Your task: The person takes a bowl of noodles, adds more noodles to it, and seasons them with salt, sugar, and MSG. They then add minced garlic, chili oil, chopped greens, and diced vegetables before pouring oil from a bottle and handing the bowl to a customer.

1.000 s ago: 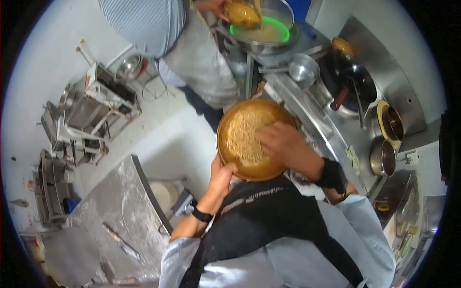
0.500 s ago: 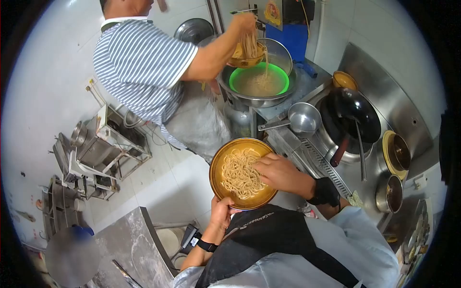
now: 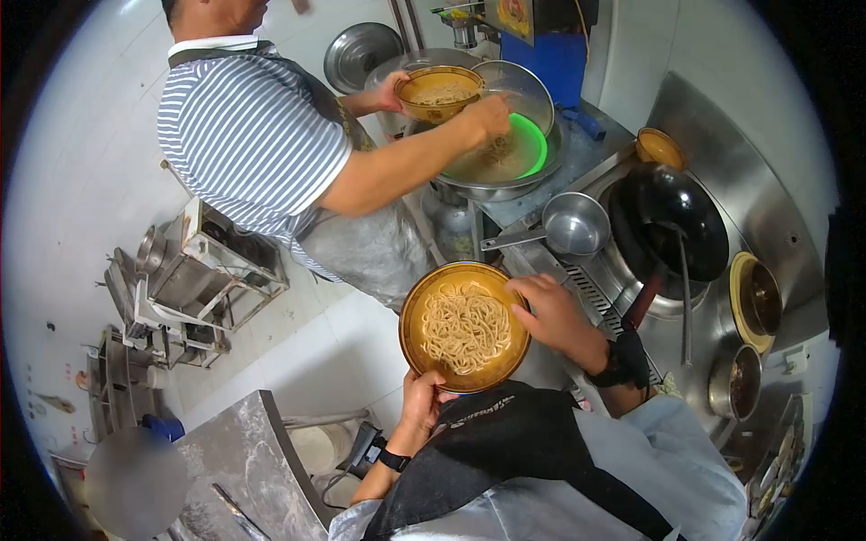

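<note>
A brown-yellow bowl [image 3: 410, 311] of noodles [image 3: 465, 329] is held level in front of my apron. My left hand [image 3: 422, 401] grips its lower-left rim, thumb on top and the other fingers hidden underneath. At the right rim is my right hand [image 3: 555, 311], thumb and fingers apart, with no noodles in it; whether it touches the rim is hard to tell. Opposite me, a person in a striped shirt [image 3: 257, 135] holds a similar bowl [image 3: 437, 113] of noodles in one hand. That person's other hand [image 3: 487, 117] is over a green-rimmed strainer [image 3: 539, 149] in a metal basin [image 3: 496, 192].
To the right, a black wok [image 3: 672, 216] with a ladle sits on the stove, beside a saucepan [image 3: 575, 225]. Metal pots [image 3: 735, 383] line the far right counter. A floury worktable [image 3: 257, 442] stands at lower left, and a metal rack [image 3: 216, 279] at left.
My right hand has drawn back from the noodles to the bowl's right rim. The other person's noodle-lifting hand has come down to the strainer, and their bowl has shifted left.
</note>
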`<action>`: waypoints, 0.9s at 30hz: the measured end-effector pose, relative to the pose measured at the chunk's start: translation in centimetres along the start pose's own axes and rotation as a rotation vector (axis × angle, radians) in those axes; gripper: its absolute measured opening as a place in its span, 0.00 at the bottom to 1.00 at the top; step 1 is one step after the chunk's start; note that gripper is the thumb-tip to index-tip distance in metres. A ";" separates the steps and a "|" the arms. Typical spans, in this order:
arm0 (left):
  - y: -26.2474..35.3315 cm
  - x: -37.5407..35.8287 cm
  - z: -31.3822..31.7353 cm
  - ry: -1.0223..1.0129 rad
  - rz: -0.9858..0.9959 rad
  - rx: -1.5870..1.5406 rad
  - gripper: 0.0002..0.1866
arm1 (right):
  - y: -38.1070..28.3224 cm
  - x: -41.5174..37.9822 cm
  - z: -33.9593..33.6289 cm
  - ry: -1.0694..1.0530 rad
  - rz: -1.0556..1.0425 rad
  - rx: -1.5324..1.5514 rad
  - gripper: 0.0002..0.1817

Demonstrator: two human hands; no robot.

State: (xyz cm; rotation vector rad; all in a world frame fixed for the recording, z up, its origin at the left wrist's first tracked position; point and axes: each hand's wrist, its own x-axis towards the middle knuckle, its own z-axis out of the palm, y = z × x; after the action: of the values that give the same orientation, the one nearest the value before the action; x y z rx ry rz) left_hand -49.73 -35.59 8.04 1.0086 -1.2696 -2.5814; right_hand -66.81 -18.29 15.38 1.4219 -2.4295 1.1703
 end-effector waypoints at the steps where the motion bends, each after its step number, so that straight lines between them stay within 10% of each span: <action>1: -0.1 0.0 -0.1 0.003 -0.002 -0.001 0.21 | 0.0 0.1 0.0 0.019 0.010 0.011 0.16; 20: -0.2 -1.8 0.0 0.102 0.009 -0.043 0.21 | 0.2 -2.7 0.9 0.056 0.308 0.204 0.18; 27: -0.2 -1.0 0.2 0.064 0.072 0.046 0.23 | -1.2 0.6 3.1 -0.370 -0.230 -0.123 0.21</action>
State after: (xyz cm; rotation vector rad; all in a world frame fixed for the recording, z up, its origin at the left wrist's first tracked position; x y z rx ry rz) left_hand -48.97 -34.99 8.51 1.0240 -1.3300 -2.4575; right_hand -65.32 -21.05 14.16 1.9587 -2.4149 0.7508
